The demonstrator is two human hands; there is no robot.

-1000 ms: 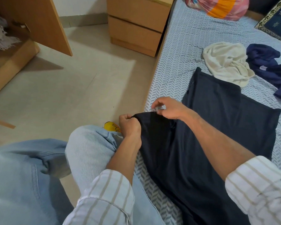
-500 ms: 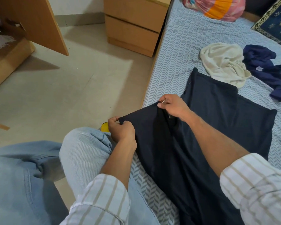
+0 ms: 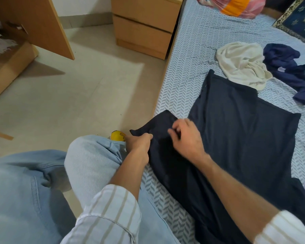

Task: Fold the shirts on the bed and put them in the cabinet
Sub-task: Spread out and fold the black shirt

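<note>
Two hands worked the near edge of a dark shirt [image 3: 239,131] spread on the bed [image 3: 188,55] in the right half of the frame. The left hand [image 3: 138,144], at center, had its fingers curled round a corner of the sleeve where it hung off the bed's edge. The right hand [image 3: 187,138], just right of it, lay on the same sleeve with fingers bent; it was blurred, and whether it pinched the cloth could not be told. Jeans [image 3: 88,166] filled the lower left, with a yellow object [image 3: 117,136] on the floor just past the knee. Farther up the bed, a crumpled cream shirt [image 3: 241,64] touched the dark shirt's far edge, and a navy shirt [image 3: 289,67] lay bunched to its right. At upper left stood the open cabinet [image 3: 42,27]; at top center, a wooden drawer unit [image 3: 144,25] beside the bed.
</note>
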